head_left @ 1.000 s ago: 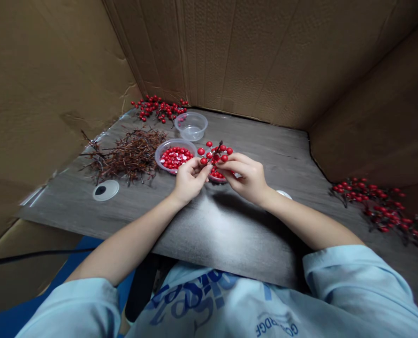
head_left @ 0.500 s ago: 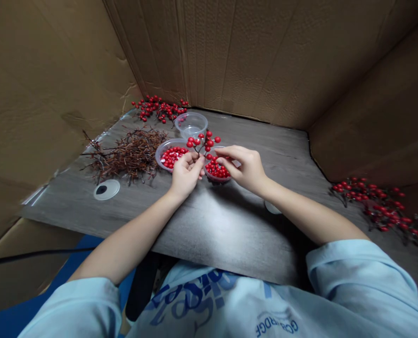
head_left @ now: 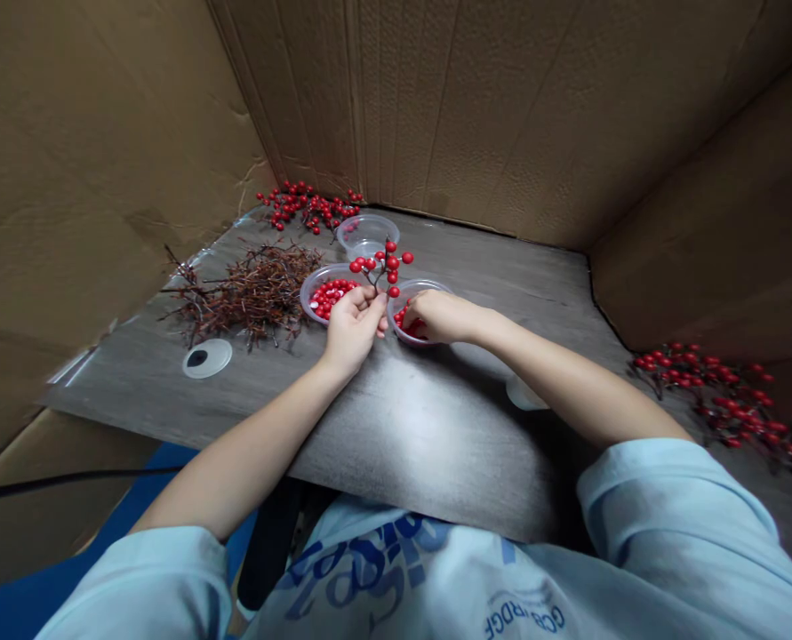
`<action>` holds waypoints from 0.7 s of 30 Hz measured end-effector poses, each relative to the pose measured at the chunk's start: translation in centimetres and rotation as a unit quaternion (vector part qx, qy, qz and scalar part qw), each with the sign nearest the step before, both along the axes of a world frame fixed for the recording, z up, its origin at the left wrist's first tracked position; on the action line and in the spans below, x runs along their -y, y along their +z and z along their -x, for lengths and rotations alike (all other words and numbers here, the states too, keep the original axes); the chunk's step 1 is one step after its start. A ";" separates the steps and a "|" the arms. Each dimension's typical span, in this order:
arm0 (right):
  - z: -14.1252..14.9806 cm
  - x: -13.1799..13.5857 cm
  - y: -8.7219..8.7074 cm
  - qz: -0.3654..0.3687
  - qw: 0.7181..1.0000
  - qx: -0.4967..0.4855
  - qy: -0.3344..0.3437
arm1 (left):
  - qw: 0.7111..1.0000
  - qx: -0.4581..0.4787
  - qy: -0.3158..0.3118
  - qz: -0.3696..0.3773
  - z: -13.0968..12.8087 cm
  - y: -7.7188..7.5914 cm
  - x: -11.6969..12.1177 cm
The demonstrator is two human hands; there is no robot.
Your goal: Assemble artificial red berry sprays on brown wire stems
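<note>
The berry sprig [head_left: 391,263] stands roughly upright just above the grip of the left hand [head_left: 354,333], its dark forked stem pinched low down between thumb and fingers, with round red berries at the tips of its branches. Just to the right of that grip, the right hand [head_left: 445,316] dips into the berry bowl [head_left: 424,284], knuckles up, palm down. Its fingertips are hidden among the loose berries [head_left: 401,316], so I cannot tell whether they are spread, pressed together or pinching one. The sprig is in the air between the two hands and leans over the gap between the bowls

Just left of the left hand's grip and partly behind it sits a second bowl [head_left: 307,296], holding red berries with some white patches among them. Beyond the sprig, farther from the person, is a clear bowl [head_left: 352,240]. Farther left of the grip lies a tangled heap of brown twigs [head_left: 255,293], and nearer the person than the heap, a pale disc with a dark spot [head_left: 207,359]. Another pale disc [head_left: 524,396] is partly covered by the right forearm

Well beyond the grip, at the table's back edge, lie finished-looking red sprigs [head_left: 308,209]; more red branches [head_left: 722,391] lie well to the right. All rest on the grey table [head_left: 369,418], with cardboard walls [head_left: 468,116] around it
</note>
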State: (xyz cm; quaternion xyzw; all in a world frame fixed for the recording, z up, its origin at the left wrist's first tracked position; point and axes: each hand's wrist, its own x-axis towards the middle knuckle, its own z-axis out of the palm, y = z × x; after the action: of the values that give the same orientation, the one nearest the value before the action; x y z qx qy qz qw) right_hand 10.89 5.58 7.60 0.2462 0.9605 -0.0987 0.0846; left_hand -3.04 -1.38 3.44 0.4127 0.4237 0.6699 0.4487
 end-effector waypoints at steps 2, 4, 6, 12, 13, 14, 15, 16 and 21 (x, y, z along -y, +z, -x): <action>0.0 -0.1 0.1 -0.003 1.000 0.004 -0.002 | 0.999 0.020 -0.024 0.009 0.0 0.2 0.1; -0.2 -0.1 0.3 -0.009 0.999 -0.025 -0.021 | 0.997 0.055 -0.054 0.026 0.0 0.6 0.2; -0.5 0.1 0.6 -0.011 0.996 -0.077 -0.047 | 0.991 0.093 -0.082 0.043 0.0 0.9 0.4; -1.6 0.8 0.9 0.147 0.929 -0.290 -0.178 | 0.984 0.126 -0.110 0.055 -0.2 1.5 0.8; -1.7 0.9 0.9 0.205 0.902 -0.322 -0.203 | 0.984 0.126 -0.112 0.055 -0.2 1.5 0.9; -1.9 1.0 0.8 0.263 0.871 -0.349 -0.224 | 0.984 0.127 -0.113 0.054 -0.2 1.5 0.9; -2.0 1.0 0.7 0.315 0.839 -0.372 -0.240 | 0.984 0.127 -0.115 0.053 -0.3 1.5 0.9; -2.2 1.1 0.7 0.357 0.810 -0.390 -0.254 | 0.984 0.129 -0.116 0.052 -0.3 1.4 0.9; -2.5 2.1 0.7 0.455 0.724 -0.440 -0.273 | 0.984 0.129 -0.116 0.049 -0.4 1.3 1.0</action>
State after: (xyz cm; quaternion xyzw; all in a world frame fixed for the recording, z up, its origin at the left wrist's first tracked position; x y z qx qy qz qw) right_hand 13.43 3.46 8.27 0.3589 0.6205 -0.6400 -0.2766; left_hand -2.65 -2.36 4.73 0.3471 0.3437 0.6394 0.5938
